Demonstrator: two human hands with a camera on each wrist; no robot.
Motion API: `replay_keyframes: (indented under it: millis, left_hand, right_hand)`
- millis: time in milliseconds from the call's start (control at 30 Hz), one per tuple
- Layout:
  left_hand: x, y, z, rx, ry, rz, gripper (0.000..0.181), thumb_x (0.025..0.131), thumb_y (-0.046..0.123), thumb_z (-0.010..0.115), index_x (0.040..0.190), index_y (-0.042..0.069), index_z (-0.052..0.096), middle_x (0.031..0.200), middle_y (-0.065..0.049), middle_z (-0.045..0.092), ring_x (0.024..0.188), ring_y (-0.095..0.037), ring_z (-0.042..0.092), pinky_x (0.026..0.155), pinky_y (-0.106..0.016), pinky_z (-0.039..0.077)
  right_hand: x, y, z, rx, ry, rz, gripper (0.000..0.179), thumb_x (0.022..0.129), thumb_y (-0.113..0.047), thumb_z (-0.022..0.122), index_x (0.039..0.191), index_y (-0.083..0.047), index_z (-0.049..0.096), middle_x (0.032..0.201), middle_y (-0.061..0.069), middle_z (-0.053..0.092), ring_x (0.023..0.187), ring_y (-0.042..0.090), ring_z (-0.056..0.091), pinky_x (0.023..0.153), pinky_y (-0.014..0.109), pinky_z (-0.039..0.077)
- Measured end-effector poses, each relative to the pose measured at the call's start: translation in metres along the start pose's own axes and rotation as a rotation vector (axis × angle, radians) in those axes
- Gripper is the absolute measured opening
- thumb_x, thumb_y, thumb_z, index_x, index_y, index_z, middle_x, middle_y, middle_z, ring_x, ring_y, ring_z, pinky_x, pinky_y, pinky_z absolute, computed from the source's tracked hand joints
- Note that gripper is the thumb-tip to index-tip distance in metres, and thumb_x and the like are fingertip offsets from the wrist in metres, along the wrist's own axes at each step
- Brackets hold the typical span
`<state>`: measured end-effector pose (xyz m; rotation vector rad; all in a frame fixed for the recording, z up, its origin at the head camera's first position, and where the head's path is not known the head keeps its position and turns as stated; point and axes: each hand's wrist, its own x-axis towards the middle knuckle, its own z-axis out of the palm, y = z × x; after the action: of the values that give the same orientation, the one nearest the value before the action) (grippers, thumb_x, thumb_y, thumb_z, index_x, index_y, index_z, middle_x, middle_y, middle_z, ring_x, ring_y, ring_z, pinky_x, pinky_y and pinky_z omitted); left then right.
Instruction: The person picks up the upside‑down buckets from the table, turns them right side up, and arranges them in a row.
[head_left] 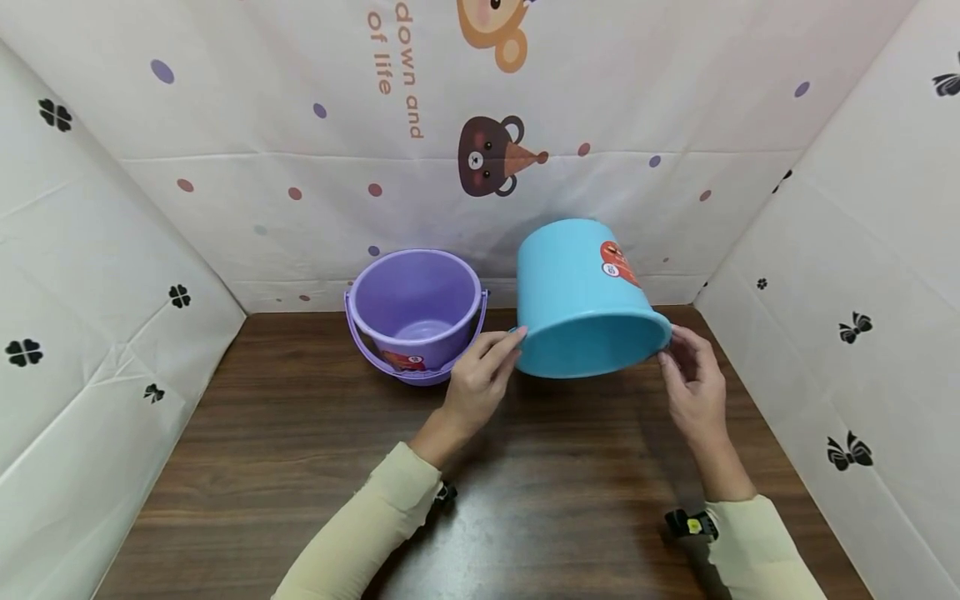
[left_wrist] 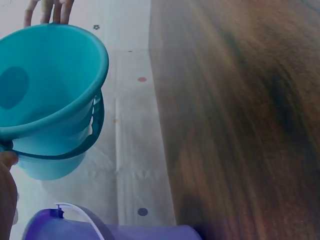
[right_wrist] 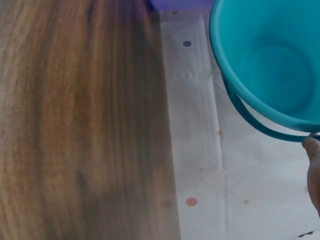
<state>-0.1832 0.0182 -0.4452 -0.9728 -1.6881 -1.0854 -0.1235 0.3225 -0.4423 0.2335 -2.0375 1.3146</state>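
Observation:
A light blue bucket (head_left: 577, 275) is held tilted, its mouth facing down and toward me, off the wooden surface. My left hand (head_left: 480, 379) pinches the rim at its left side, and my right hand (head_left: 693, 383) grips the rim at the right. A red label shows on the bucket's outer wall. In the right wrist view the inside of the blue bucket (right_wrist: 280, 75) looks bare, with its handle (right_wrist: 255, 122) hanging below the rim. A purple bucket (head_left: 420, 292) stands upright just left of my left hand, its handle lowered to the front.
The dark wooden table (head_left: 300, 467) spreads out in front. A patterned white sheet (head_left: 315, 225) rises behind the buckets, close to both, and further white sheets (head_left: 847, 375) flank the table left and right.

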Motion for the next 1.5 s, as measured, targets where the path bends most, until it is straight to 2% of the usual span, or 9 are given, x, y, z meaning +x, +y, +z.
replay_keyframes:
  millis: [200, 467, 600, 700, 900, 1167, 1400, 1500]
  left_hand:
    - [0.011, -0.001, -0.003, -0.009, 0.035, 0.001, 0.037, 0.088, -0.007, 0.075, 0.124, 0.000, 0.073, 0.100, -0.015, 0.072, 0.088, -0.023, 0.071, 0.077, -0.028, 0.061]
    - [0.025, -0.001, -0.008, -0.004, 0.059, 0.001, 0.043, 0.083, -0.012, 0.078, 0.123, -0.001, 0.073, 0.100, -0.016, 0.072, 0.090, -0.025, 0.072, 0.078, -0.031, 0.062]
    - [0.031, -0.001, -0.011, -0.007, 0.064, -0.008, 0.038, 0.086, -0.009, 0.076, 0.124, -0.001, 0.073, 0.100, -0.016, 0.073, 0.091, -0.024, 0.072, 0.078, -0.030, 0.061]
    - [0.035, 0.000, -0.012, -0.009, 0.061, -0.012, 0.036, 0.089, -0.007, 0.075, 0.124, -0.001, 0.073, 0.100, -0.016, 0.073, 0.089, -0.024, 0.072, 0.075, -0.030, 0.061]
    - [0.045, 0.003, -0.018, -0.013, 0.039, -0.026, 0.039, 0.086, -0.009, 0.077, 0.124, -0.001, 0.073, 0.099, -0.016, 0.074, 0.086, -0.023, 0.071, 0.070, -0.030, 0.060]
    - [0.067, 0.007, -0.034, -0.014, -0.027, -0.098, 0.035, 0.092, -0.001, 0.074, 0.127, 0.001, 0.072, 0.100, -0.015, 0.074, 0.080, -0.019, 0.066, 0.067, -0.030, 0.057]
    - [0.076, 0.004, -0.039, -0.032, -0.044, -0.136, 0.036, 0.091, -0.002, 0.075, 0.127, 0.001, 0.073, 0.100, -0.014, 0.075, 0.071, -0.016, 0.058, 0.060, -0.027, 0.051]
    - [0.079, 0.004, -0.040, -0.037, -0.052, -0.154, 0.038, 0.089, -0.004, 0.076, 0.127, 0.001, 0.073, 0.100, -0.015, 0.076, 0.071, -0.016, 0.061, 0.061, -0.027, 0.053]
  right_hand:
    - [0.005, -0.006, 0.000, -0.012, -0.013, -0.075, 0.054, 0.095, 0.020, 0.056, 0.146, 0.002, 0.053, 0.140, -0.006, 0.060, 0.131, 0.004, 0.059, 0.104, 0.012, 0.048]
    - [0.013, -0.015, 0.001, -0.044, 0.006, -0.109, 0.060, 0.093, 0.022, 0.057, 0.148, -0.002, 0.053, 0.145, 0.005, 0.061, 0.134, 0.009, 0.058, 0.104, 0.012, 0.048]
    - [0.017, -0.021, 0.001, -0.062, 0.003, -0.125, 0.061, 0.093, 0.021, 0.058, 0.149, -0.003, 0.053, 0.147, 0.009, 0.060, 0.135, 0.013, 0.058, 0.104, 0.014, 0.048]
    - [0.020, -0.024, 0.000, -0.063, -0.007, -0.127, 0.061, 0.094, 0.020, 0.058, 0.150, -0.003, 0.052, 0.148, 0.008, 0.058, 0.137, 0.014, 0.057, 0.105, 0.014, 0.048]
    - [0.026, -0.032, -0.002, -0.028, -0.014, -0.135, 0.064, 0.091, 0.024, 0.058, 0.150, 0.000, 0.051, 0.150, 0.005, 0.058, 0.137, 0.014, 0.057, 0.106, 0.015, 0.048]
    - [0.036, -0.043, -0.007, -0.030, -0.073, -0.135, 0.064, 0.092, 0.024, 0.057, 0.151, -0.001, 0.050, 0.152, 0.006, 0.056, 0.138, 0.009, 0.055, 0.106, 0.015, 0.047]
    - [0.042, -0.044, -0.008, -0.002, -0.085, -0.173, 0.067, 0.089, 0.027, 0.057, 0.150, 0.001, 0.050, 0.151, 0.008, 0.057, 0.139, 0.016, 0.055, 0.107, 0.018, 0.047]
    - [0.044, -0.044, -0.008, 0.036, -0.097, -0.193, 0.066, 0.088, 0.029, 0.056, 0.149, 0.004, 0.050, 0.151, 0.009, 0.057, 0.139, 0.014, 0.056, 0.106, 0.018, 0.049]
